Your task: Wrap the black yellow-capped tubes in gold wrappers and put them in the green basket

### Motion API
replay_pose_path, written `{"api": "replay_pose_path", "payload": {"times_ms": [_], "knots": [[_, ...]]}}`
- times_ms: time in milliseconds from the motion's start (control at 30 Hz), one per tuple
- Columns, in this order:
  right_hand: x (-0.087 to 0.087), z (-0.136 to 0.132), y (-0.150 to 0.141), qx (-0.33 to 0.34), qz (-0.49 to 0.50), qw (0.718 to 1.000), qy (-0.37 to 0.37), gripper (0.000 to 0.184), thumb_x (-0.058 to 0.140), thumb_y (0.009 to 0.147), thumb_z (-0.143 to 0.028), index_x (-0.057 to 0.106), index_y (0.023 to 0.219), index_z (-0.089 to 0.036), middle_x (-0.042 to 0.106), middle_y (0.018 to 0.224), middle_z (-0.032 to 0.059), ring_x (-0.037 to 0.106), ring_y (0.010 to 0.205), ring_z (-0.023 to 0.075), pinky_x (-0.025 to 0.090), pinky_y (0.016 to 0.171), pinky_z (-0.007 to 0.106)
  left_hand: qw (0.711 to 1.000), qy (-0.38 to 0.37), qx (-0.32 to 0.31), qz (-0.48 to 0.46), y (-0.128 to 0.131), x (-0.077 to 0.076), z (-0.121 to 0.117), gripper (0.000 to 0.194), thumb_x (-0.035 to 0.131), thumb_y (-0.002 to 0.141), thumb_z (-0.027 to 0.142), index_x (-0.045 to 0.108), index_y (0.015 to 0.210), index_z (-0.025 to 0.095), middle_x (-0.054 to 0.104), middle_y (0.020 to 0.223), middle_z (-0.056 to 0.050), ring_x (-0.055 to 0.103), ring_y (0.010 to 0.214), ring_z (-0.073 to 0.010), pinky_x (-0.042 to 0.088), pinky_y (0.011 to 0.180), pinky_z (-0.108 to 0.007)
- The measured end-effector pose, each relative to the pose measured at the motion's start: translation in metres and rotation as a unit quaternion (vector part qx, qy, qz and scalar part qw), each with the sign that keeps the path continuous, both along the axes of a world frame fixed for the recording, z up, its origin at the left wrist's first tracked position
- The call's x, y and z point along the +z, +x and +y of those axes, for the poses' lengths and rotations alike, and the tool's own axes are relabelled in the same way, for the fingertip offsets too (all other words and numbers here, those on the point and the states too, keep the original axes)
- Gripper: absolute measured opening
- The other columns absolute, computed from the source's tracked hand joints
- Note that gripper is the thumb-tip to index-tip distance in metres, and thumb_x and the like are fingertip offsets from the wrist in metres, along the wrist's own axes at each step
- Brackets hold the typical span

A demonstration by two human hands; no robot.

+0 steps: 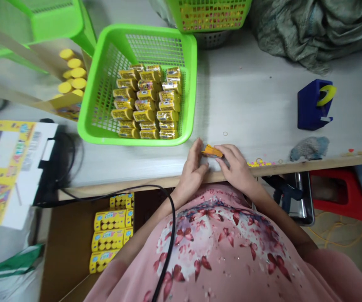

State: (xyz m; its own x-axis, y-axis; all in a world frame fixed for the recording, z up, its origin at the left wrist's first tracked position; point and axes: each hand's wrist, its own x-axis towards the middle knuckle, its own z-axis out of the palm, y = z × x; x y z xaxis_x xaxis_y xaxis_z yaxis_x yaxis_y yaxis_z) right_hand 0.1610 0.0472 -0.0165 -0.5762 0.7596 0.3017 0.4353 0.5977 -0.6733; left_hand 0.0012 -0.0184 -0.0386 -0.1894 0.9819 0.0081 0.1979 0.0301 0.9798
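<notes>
A small orange-yellow piece [211, 151], perhaps folded paper or a wrapper, is between my two hands at the table's front edge. My right hand [236, 165] grips its right end between the fingertips and thumb. On the other side, my left hand [193, 167] has its fingers stretched out and its thumb apart, with the fingertips close by the piece's left end; whether they touch it I cannot tell. Just beyond my left hand stands a green plastic basket [189, 90] holding rows of small yellow shiny-wrapped cylinders [146, 94].
A blue tape dispenser [313, 105] and a grey-blue cloth [309, 149] lie right. Small coloured beads [262, 164] line the edge. At left are a carton of yellow tubs [74, 75] and a printed yellow box [8, 167]. A black cable [171, 226] crosses in front of me.
</notes>
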Motion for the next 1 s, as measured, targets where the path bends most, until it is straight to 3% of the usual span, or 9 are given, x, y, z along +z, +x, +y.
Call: {"api": "replay_pose_path", "payload": {"times_ms": [200, 400, 567, 867, 1000], "knots": [[-0.005, -0.005, -0.003, -0.013, -0.013, 1.000, 0.003, 0.034, 0.050, 0.095, -0.022, 0.055, 0.129, -0.022, 0.065, 0.119, 0.0109, 0.060, 0.112, 0.0243, 0.051, 0.102, 0.044, 0.999, 0.001, -0.029, -0.028, 0.006, -0.002, -0.001, 0.092, 0.043, 0.071, 0.001, 0.015, 0.153, 0.032, 0.025, 0.163, -0.006, 0.025, 0.150, -0.0237, 0.026, 0.121, -0.050], [-0.007, -0.008, -0.004, -0.019, -0.011, 1.000, 0.015, 0.033, 0.046, 0.098, -0.021, 0.056, 0.130, -0.023, 0.068, 0.116, 0.0095, 0.062, 0.107, 0.0241, 0.052, 0.097, 0.044, 0.998, 0.003, -0.049, -0.029, 0.005, 0.001, -0.002, 0.091, 0.043, 0.075, 0.003, 0.009, 0.154, 0.033, 0.020, 0.165, -0.004, 0.021, 0.151, -0.0215, 0.022, 0.123, -0.049], [-0.008, -0.007, -0.004, -0.021, -0.008, 1.000, -0.002, 0.034, 0.044, 0.099, -0.024, 0.057, 0.131, -0.023, 0.068, 0.114, 0.0108, 0.062, 0.106, 0.0254, 0.052, 0.098, 0.045, 0.998, 0.004, -0.062, 0.030, 0.001, 0.002, 0.000, 0.084, 0.043, 0.079, 0.004, 0.018, 0.155, 0.029, 0.024, 0.164, -0.006, 0.022, 0.151, -0.0242, 0.017, 0.124, -0.050], [-0.018, -0.018, -0.013, -0.061, -0.066, 0.996, 0.015, 0.044, 0.032, 0.101, -0.021, 0.045, 0.143, -0.016, 0.063, 0.124, 0.0162, 0.059, 0.114, 0.0290, 0.049, 0.103, 0.052, 0.991, 0.010, -0.088, 0.102, 0.004, 0.003, -0.002, 0.088, 0.043, 0.079, 0.000, 0.011, 0.157, 0.026, 0.018, 0.165, -0.007, 0.021, 0.151, -0.0260, 0.021, 0.124, -0.050], [-0.018, -0.018, -0.013, -0.057, -0.054, 0.997, 0.006, 0.045, 0.033, 0.101, -0.022, 0.044, 0.144, -0.018, 0.064, 0.122, 0.0151, 0.060, 0.112, 0.0284, 0.050, 0.103, 0.051, 0.993, 0.014, -0.064, 0.096, 0.004, 0.003, -0.001, 0.082, 0.043, 0.084, 0.003, 0.015, 0.156, 0.029, 0.027, 0.163, -0.008, 0.029, 0.148, -0.0251, 0.027, 0.122, -0.049]]}}
